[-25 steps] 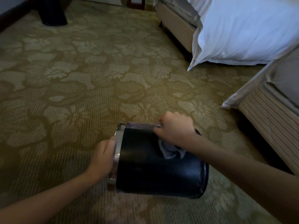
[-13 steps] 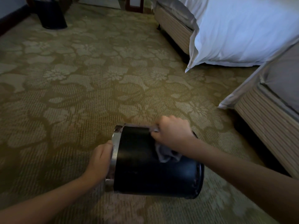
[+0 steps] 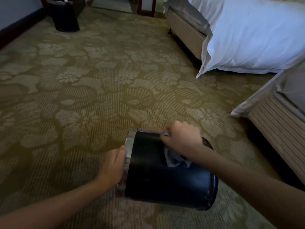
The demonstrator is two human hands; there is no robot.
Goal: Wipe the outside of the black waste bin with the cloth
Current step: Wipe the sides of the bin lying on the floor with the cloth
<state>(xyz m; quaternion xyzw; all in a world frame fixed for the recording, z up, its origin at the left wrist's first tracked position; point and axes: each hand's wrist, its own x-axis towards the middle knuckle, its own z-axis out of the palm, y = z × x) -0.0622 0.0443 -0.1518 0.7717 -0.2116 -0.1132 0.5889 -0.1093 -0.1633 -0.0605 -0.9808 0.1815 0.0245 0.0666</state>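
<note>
Clutching a crumpled grey cloth (image 3: 176, 160), right hand (image 3: 182, 138) presses the smooth black bin (image 3: 165, 179) (left hand (image 3: 113, 164) grips its metal rim).

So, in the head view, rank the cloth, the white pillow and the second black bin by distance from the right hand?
1. Cloth: bunched under the right hand.
2. White pillow: ahead, to the right.
3. Second black bin: far left, by the wall.

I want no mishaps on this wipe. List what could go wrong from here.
1. The black waste bin lies tipped on its side, steadied only by the left hand at its metal rim; it may roll on the carpet.
2. The cloth is bunched under the right hand, so it may skip patches.
</note>
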